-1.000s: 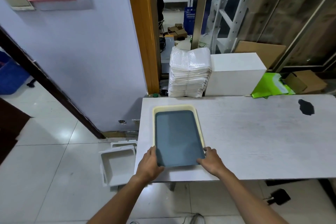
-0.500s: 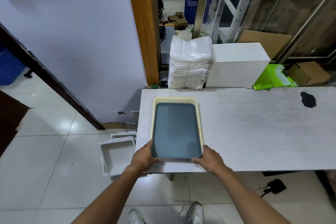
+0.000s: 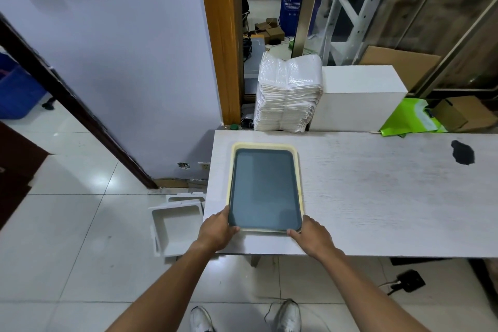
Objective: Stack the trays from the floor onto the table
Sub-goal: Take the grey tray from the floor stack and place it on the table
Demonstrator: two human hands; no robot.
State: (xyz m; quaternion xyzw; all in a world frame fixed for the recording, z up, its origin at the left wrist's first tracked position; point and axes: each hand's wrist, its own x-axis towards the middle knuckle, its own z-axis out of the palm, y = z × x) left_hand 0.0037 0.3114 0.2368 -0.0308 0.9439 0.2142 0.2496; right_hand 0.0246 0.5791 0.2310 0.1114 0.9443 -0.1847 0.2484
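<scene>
A dark grey tray [image 3: 265, 188] lies flat inside a slightly larger cream tray [image 3: 233, 153] on the left part of the white table [image 3: 377, 197]. My left hand [image 3: 217, 230] grips the grey tray's near left corner. At the near right corner my right hand [image 3: 312, 234] touches the trays' edge with its fingers. Both hands sit at the table's front edge.
White foam box pieces [image 3: 176, 224] lie on the tiled floor left of the table. Behind the table stand a stack of white padded bags [image 3: 288, 97], a white box [image 3: 358, 100] and a green bag [image 3: 409, 118]. A black stain [image 3: 463, 152] marks the table's right side.
The grey tray has settled squarely into the cream tray, its near end shifting a little left. My head has pulled back, so my shoes now show.
</scene>
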